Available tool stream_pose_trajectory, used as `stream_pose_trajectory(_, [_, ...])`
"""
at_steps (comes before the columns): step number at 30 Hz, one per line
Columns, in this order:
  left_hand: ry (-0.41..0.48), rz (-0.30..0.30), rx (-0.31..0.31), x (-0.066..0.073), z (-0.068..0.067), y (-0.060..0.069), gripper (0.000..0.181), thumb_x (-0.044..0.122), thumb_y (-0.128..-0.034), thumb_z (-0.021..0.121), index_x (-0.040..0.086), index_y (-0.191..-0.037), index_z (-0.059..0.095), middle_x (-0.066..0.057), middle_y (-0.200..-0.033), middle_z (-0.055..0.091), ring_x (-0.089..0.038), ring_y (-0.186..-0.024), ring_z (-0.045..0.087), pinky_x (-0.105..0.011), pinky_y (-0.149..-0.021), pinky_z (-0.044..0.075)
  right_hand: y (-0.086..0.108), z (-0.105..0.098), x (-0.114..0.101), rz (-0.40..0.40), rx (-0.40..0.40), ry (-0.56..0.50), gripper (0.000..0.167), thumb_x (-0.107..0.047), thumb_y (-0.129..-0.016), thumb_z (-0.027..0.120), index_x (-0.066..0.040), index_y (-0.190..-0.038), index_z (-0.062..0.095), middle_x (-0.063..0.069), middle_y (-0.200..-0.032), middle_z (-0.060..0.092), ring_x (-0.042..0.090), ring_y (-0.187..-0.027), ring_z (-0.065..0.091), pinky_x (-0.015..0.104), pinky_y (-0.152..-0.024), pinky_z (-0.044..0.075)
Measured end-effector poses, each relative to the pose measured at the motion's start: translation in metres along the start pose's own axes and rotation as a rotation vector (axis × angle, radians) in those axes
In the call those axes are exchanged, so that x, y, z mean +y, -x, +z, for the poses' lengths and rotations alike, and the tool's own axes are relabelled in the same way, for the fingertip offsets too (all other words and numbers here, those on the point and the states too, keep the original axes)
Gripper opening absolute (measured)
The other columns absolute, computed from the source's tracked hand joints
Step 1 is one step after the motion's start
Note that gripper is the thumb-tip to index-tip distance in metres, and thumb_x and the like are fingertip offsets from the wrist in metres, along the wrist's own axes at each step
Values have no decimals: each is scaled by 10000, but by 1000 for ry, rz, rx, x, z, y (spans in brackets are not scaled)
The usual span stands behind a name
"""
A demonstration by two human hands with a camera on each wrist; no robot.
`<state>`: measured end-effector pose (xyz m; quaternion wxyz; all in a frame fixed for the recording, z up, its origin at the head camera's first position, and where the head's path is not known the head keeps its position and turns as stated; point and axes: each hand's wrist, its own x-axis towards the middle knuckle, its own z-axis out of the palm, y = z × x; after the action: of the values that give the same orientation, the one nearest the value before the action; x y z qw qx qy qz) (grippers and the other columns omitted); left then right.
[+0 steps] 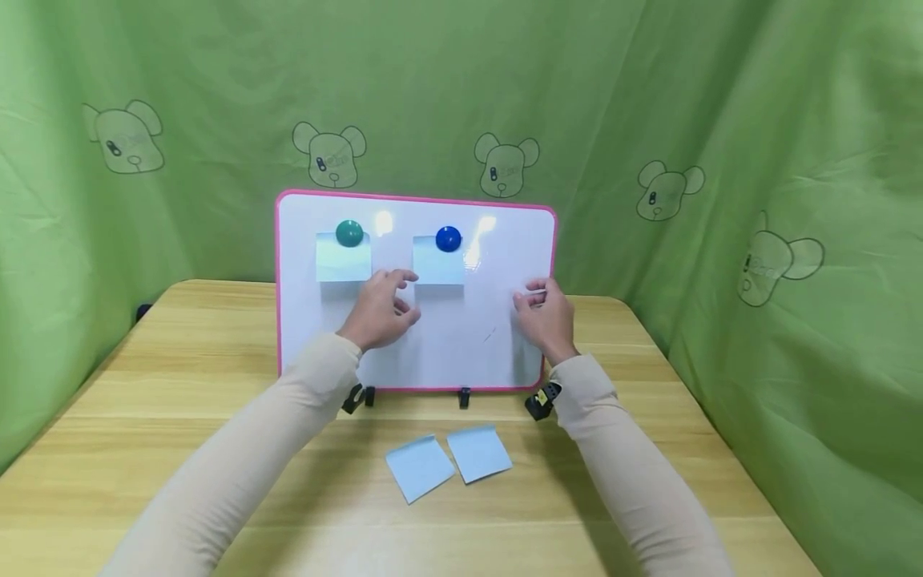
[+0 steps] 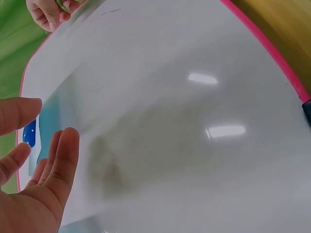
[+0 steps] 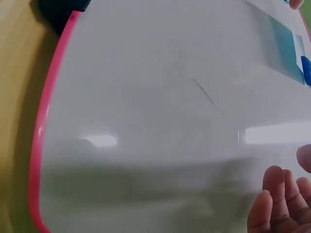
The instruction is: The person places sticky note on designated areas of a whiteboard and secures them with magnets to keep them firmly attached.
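A pink-edged whiteboard (image 1: 497, 353) stands upright, bearing two pale blue notes: the left note (image 1: 343, 263) under a green round magnet (image 1: 349, 233), the other (image 1: 437, 271) under a blue one (image 1: 449, 239). My left hand (image 1: 382, 311) is in front of the board, between and just below the notes, fingers parted and holding nothing; the left wrist view shows its fingers (image 2: 65, 160) near the blue magnet (image 2: 30, 133). By the board's right edge is my right hand (image 1: 548, 319), fingers loosely bent with nothing visible in them; its fingers (image 3: 279, 204) are apart in the right wrist view.
Two more pale blue notes (image 1: 420, 469) (image 1: 479, 454) lie side by side on the wooden table (image 1: 346, 513) in front of the board. Small black supports (image 1: 464, 397) stand at the board's lower edge. A green curtain (image 1: 433, 80) with mouse-like faces hangs behind and at the sides.
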<state>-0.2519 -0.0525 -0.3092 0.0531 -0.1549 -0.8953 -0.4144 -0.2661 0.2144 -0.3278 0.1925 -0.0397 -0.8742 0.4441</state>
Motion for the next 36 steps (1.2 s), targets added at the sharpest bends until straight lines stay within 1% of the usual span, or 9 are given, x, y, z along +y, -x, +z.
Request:
stream_pose_trajectory(8, [-8,10,-25,-1,5,10,535,113,-876,700,109,-1364,481,-128,-1275,478,-217,-953,627,-339,-771,566,8,-8,7,18,10,19,316,-207,-919,632,-38,-1172,548,123,-991,609,265,-891,574,355,-738,506])
stream_pose_trajectory(17, [-5,27,-47,-2,15,22,539,115,-880,704,114,-1371,482,-131,-1281,480,-214,-942,628,-328,-766,572,16,-20,25,-6,1,63,322,-211,-924,627,-24,-1173,550,131,-999,615,269,-867,585,348,-715,514])
stream_pose_trajectory(20, [-1,35,-63,-2,17,27,544,111,-881,701,109,-1377,478,-144,-1289,476,-218,-945,630,-318,-757,573,19,-23,30,-5,-1,72,326,-222,-919,637,-24,-1166,560,133,-994,628,273,-860,602,355,-730,515])
stream_pose_trajectory(28, [2,63,-116,-6,25,39,566,100,-873,704,104,-1390,473,-165,-1289,473,-207,-915,631,-284,-736,567,28,-36,45,-7,-43,124,380,-265,-933,622,-5,-1199,545,169,-1052,626,322,-916,619,418,-775,519])
stream_pose_trajectory(32, [-2,61,-146,-11,29,45,580,104,-872,704,107,-1399,462,-170,-1293,464,-196,-910,626,-282,-751,562,32,-44,55,-10,-56,145,376,-268,-935,620,-7,-1195,543,177,-1060,623,329,-919,619,420,-774,518])
stream_pose_trajectory(36, [7,56,-164,-15,33,51,579,101,-871,703,98,-1398,463,-172,-1286,462,-196,-909,624,-288,-756,559,37,-50,65,-8,-77,164,373,-259,-940,617,-3,-1199,538,184,-1066,621,332,-919,618,405,-766,519])
